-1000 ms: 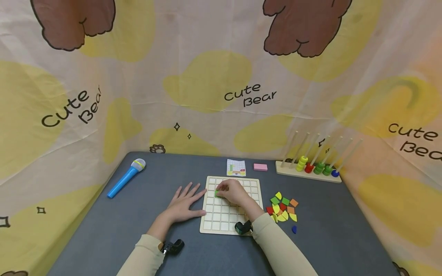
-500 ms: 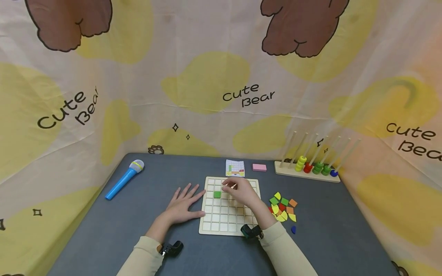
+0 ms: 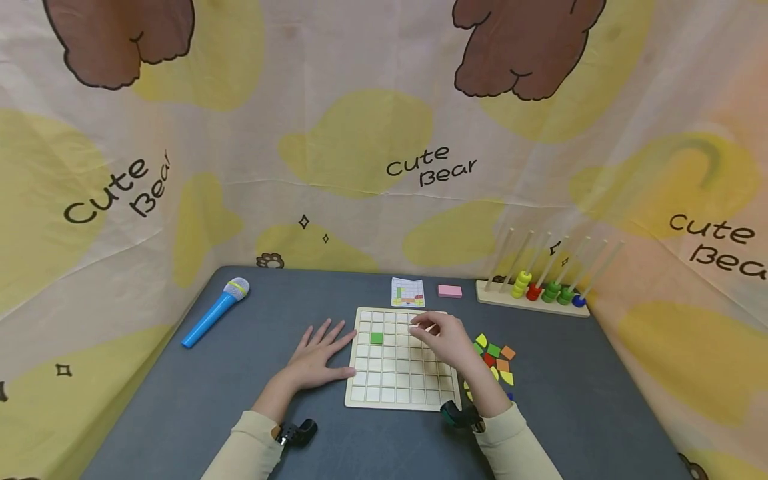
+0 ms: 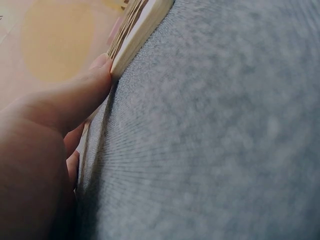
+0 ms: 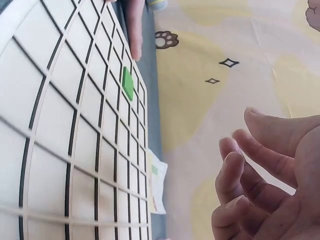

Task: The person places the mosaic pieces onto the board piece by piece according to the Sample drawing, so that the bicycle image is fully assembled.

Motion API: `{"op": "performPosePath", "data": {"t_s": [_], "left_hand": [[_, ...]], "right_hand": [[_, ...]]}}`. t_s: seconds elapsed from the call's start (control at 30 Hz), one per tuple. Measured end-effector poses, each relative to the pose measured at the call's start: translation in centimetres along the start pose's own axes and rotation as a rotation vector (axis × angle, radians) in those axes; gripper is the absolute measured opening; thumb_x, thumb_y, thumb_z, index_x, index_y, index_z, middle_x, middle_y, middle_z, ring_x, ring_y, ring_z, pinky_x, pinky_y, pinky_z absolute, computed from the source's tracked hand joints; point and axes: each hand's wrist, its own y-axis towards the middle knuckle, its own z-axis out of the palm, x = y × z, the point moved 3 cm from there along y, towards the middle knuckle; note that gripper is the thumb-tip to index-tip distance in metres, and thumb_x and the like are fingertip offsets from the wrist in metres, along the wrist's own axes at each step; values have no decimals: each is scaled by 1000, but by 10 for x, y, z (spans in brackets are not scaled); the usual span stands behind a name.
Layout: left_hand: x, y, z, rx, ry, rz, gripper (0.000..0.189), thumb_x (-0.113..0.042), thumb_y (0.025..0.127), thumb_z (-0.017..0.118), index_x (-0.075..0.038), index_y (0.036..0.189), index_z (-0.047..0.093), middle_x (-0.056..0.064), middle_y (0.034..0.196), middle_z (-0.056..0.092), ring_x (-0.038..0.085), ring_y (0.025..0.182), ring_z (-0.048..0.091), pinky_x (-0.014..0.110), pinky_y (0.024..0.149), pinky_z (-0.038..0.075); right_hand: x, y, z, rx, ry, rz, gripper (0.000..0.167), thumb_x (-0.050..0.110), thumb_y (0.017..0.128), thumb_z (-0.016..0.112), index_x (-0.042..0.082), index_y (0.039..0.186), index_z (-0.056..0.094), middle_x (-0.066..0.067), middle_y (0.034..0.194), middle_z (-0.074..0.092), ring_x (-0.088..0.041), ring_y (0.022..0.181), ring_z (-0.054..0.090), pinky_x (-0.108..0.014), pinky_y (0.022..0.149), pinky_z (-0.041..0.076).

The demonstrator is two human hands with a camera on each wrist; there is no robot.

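A pale wooden grid board (image 3: pixel 389 381) lies on the grey table, with one green square tile (image 3: pixel 377 339) in a cell near its upper left. The left hand (image 3: pixel 317 360) lies flat with fingers spread, its thumb touching the board's left edge; the left wrist view shows the thumb (image 4: pixel 82 95) against that edge. Over the board's upper right hovers the right hand (image 3: pixel 445 340), fingers loosely bent and nothing between them. In the right wrist view its thumb and fingertips stand apart. Right of the board is a pile of coloured tiles (image 3: pixel 503 365), partly hidden by the right forearm.
A small pattern card (image 3: pixel 408 293) and a pink block (image 3: pixel 449 291) lie behind the board. At the back right stands a peg rack (image 3: pixel 531 300) with coloured beads. A blue toy microphone (image 3: pixel 216 313) lies at the left.
The right hand has let go of the green tile, leaving it in its cell, and has moved right across the board. The left hand has stayed in place.
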Motion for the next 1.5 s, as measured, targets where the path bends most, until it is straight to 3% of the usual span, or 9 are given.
{"op": "performPosePath", "data": {"t_s": [0.5, 1.0, 1.23, 1.5], "left_hand": [[-3, 2, -3, -4, -5, 13, 87, -75, 87, 56, -35, 160, 29, 1, 169, 19, 33, 158, 4, 63, 123, -1], [0, 0, -1, 0, -2, 5, 88, -78, 87, 53, -37, 160, 26, -1, 170, 16, 31, 158, 3, 61, 123, -2], [-1, -1, 0, -7, -14, 11, 88, -77, 87, 54, -37, 160, 27, 0, 170, 17, 32, 158, 4, 62, 123, -1], [0, -3, 0, -8, -11, 12, 87, -77, 87, 54, -38, 160, 26, -1, 170, 17, 31, 158, 3, 62, 123, -2]], "right_hand": [[-24, -15, -35, -62, -47, 63, 25, 25, 92, 76, 10, 113, 75, -2, 92, 71, -17, 80, 60, -28, 70, 52], [-55, -29, -48, -77, -64, 135, 25, 25, 93, 75, 11, 114, 75, -4, 98, 72, -20, 82, 59, -25, 67, 54], [-70, -33, -58, -94, -79, 187, 33, 27, 94, 74, 10, 122, 71, -8, 102, 69, -21, 80, 56, -24, 58, 51], [-90, -31, -57, -94, -161, 272, 39, 30, 92, 75, 4, 122, 70, -11, 102, 70, -22, 83, 57, -24, 65, 52]]}}
